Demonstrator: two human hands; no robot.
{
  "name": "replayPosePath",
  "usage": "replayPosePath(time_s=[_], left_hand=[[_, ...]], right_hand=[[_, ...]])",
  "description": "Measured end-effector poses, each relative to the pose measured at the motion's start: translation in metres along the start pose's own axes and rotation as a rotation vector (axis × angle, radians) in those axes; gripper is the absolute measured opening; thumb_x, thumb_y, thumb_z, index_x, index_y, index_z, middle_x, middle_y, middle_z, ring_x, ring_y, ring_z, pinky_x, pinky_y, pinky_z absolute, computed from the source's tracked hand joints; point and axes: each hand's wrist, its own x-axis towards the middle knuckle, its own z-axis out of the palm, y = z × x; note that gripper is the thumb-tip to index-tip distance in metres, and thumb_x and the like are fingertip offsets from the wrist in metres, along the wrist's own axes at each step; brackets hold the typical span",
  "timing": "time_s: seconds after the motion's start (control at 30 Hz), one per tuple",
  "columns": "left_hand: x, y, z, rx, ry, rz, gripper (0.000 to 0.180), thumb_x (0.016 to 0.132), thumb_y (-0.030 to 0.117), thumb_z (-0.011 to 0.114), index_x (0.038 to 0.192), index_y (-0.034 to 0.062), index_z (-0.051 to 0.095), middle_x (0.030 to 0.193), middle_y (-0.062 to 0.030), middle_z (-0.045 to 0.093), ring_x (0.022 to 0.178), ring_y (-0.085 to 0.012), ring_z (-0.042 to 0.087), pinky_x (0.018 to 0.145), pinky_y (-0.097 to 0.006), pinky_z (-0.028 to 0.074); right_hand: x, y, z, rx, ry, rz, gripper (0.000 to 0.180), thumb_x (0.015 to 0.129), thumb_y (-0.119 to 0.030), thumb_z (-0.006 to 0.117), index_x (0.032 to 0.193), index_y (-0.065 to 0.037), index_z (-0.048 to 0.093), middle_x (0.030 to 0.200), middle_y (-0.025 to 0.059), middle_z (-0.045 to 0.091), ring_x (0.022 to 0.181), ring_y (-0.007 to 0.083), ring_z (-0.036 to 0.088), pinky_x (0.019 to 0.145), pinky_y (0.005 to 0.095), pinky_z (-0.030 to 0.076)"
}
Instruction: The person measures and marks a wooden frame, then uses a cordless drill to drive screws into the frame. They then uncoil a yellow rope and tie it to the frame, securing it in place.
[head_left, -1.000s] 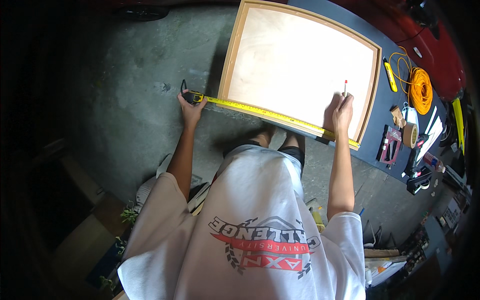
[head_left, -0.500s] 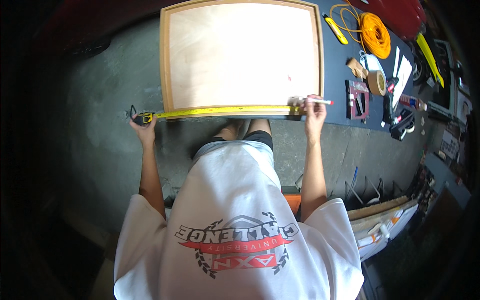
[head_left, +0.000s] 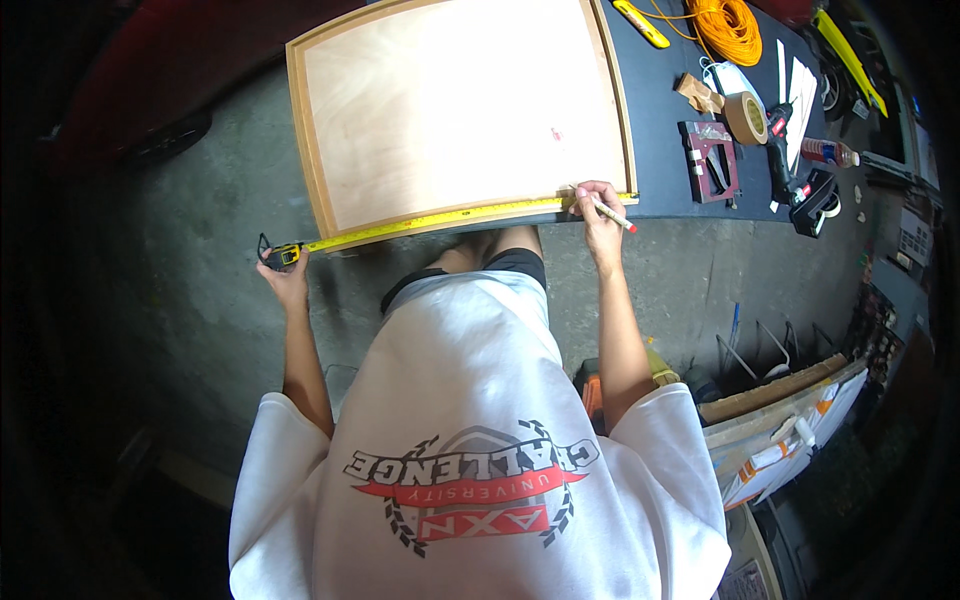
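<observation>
Glare whitening wooden panel (head_left: 470, 100); dim concrete floor (head_left: 225, 215); corners near black; fisheye bending panel's edges

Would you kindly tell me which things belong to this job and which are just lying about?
In use:
- tape measure, in left hand
- pencil, in right hand
- framed wooden panel

Seemingly lying about:
- yellow utility knife
- orange cord coil
- tape roll
- cordless drill
- plastic bottle
</observation>
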Motion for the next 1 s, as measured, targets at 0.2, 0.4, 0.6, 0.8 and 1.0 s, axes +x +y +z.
replayPosePath(time_s=[0.2, 0.4, 0.6, 0.8, 1.0], left_hand=[[0.001, -0.007, 0.0, -0.017, 0.005, 0.092, 0.073, 0.08, -0.004, 0.084, 0.131, 0.0067, 0.034, 0.113, -0.0147, 0.059, 0.099, -0.0202, 0.066, 0.088, -0.034, 0.057], [0.001, -0.015, 0.001, -0.102, 0.005, 0.11, 0.074, 0.079, -0.001, 0.086, 0.131, 0.0061, 0.035, 0.116, -0.014, 0.058, 0.103, -0.0215, 0.065, 0.091, -0.036, 0.056], [-0.002, -0.011, -0.001, -0.007, 0.031, 0.089, 0.074, 0.079, 0.0, 0.087, 0.131, 0.0065, 0.035, 0.114, -0.0144, 0.06, 0.099, -0.0217, 0.066, 0.089, -0.035, 0.057], [0.0, -0.009, -0.003, 0.07, 0.018, 0.114, 0.075, 0.078, 0.007, 0.09, 0.131, 0.0057, 0.037, 0.112, -0.0139, 0.061, 0.098, -0.021, 0.066, 0.089, -0.034, 0.056], [0.002, -0.007, -0.006, 0.13, 0.013, 0.126, 0.075, 0.077, 0.007, 0.09, 0.13, 0.0048, 0.037, 0.115, -0.0161, 0.059, 0.097, -0.0216, 0.066, 0.087, -0.034, 0.058]], right_hand=[[0.0, 0.002, -0.008, -0.099, 0.003, -0.104, 0.016, 0.102, -0.018, 0.065, 0.1, -0.002, 0.067, 0.078, 0.0017, 0.064, 0.074, 0.0092, 0.06, 0.07, 0.0247, 0.048], [0.009, 0.009, -0.036, -0.005, 0.064, -0.081, 0.01, 0.098, -0.003, 0.064, 0.107, -0.001, 0.061, 0.088, 0.0029, 0.065, 0.077, 0.0088, 0.059, 0.072, 0.0246, 0.049], [0.008, 0.009, -0.045, -0.105, -0.035, -0.114, 0.008, 0.096, -0.003, 0.065, 0.103, -0.002, 0.062, 0.088, 0.0036, 0.068, 0.082, 0.0109, 0.066, 0.078, 0.0251, 0.052], [0.004, 0.007, -0.041, -0.027, -0.04, -0.11, 0.005, 0.095, -0.003, 0.064, 0.099, -0.001, 0.062, 0.078, 0.0036, 0.068, 0.075, 0.0087, 0.064, 0.069, 0.0234, 0.05], [0.001, 0.01, -0.031, -0.259, -0.163, -0.15, 0.006, 0.085, -0.006, 0.062, 0.083, -0.001, 0.063, 0.071, 0.0039, 0.065, 0.064, 0.0095, 0.059, 0.058, 0.0254, 0.044]])
